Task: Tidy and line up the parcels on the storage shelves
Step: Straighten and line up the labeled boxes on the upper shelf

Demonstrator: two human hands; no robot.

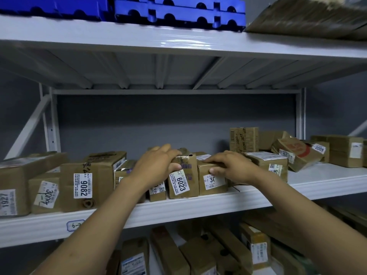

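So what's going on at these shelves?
A person is straightening cardboard parcels on the middle shelf. The left hand grips the box labelled 6023; the right hand rests on the box beside it. Both stand at the shelf's front edge, while parcels further right lie tilted.

This is a parcel storeroom or courier depot. White metal racking (178, 211) stands against a grey wall (174, 124), its middle shelf crowded with brown cardboard parcels (183, 175) bearing printed labels with barcodes and big numbers such as 9082 (83, 185) and 6023 (179, 184). More labelled parcels (256, 249) fill the shelf below, blue plastic crates (178, 12) sit up top, and a handwritten tag (75, 225) marks the near shelf edge.
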